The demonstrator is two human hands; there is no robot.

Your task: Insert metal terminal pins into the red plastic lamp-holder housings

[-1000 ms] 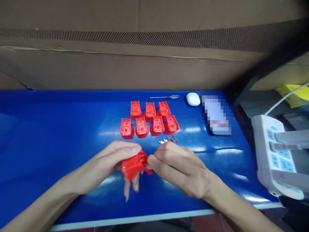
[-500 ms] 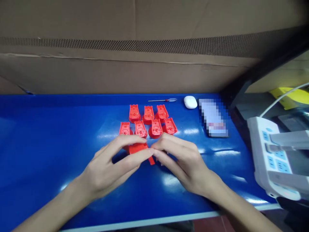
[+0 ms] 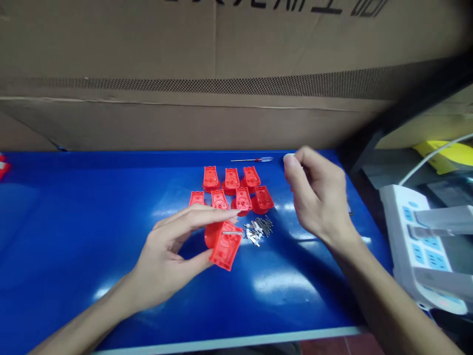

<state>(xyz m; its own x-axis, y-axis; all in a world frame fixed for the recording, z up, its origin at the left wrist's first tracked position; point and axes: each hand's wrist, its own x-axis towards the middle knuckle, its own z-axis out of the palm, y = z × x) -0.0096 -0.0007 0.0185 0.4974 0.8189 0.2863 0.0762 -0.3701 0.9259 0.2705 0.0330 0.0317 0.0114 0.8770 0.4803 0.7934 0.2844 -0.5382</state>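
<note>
Right hand (image 3: 320, 195) withdrawn, housing (image 3: 226, 250) in left hand (image 3: 164, 256)

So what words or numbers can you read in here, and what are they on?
I can't read any text in full.
Cardboard: big black characters cut off by the top edge, so I can't quote them.
Red part in the left hand: no letters I can make out.
Screwdriver: any marks are too small to read.
White power strip: any marks are too small or blurred.
</note>
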